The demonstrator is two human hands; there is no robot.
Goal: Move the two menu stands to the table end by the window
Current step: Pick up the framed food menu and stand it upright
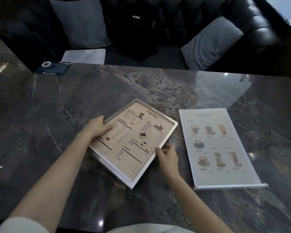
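Observation:
A beige menu in a silver frame (138, 140) lies tilted on the dark marble table (57, 106), near its middle. My left hand (97, 127) grips the frame's left edge, thumb on the menu face. My right hand (166, 157) holds the frame's right edge near its lower corner. A second menu stand (220, 147), a white drinks sheet with a silver base bar at its near end, lies flat just to the right, untouched.
A dark blue card (53, 68) lies at the table's far left edge. Behind the table stands a black leather sofa (250, 31) with grey cushions (212, 42) and a black garment (136, 29). Bright window light shows at top right.

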